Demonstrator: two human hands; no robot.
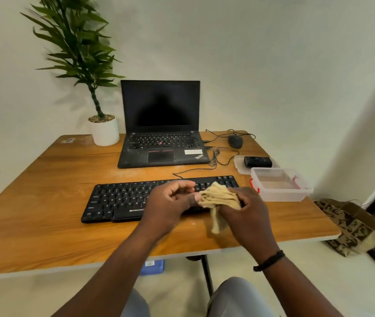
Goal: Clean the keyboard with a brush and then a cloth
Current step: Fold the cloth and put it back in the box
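1. Your right hand [248, 209] grips a bunched tan cloth [218, 199], fingers curled round it; a loose tail of the cloth hangs down toward the near edge of the tabletop [44, 213].
2. Your left hand [170, 202] sits just beside the cloth, fingers curled inward; its thumb tip touches the bunch, but you cannot tell whether it actually pinches any fabric.
3. Both hands are over the right half of the black keyboard [122, 199], which lies flat along the near middle of the tabletop, roughly parallel to the near edge.
4. A black band [269, 260] circles your right wrist.
5. Near the right edge, a clear plastic box [280, 187] with red clasps stands just beside the keyboard's right end. Behind it lies a clear lid [239, 163] carrying a small black object [257, 161].
6. An open laptop [161, 124] with a dark screen stands at the far middle; a black mouse [235, 141] sits toward the far right corner, cables trailing between them.
7. A potted plant [104, 131] in a white pot stands near the far left corner.
8. On the floor past the right edge stands a patterned paper bag [353, 227].
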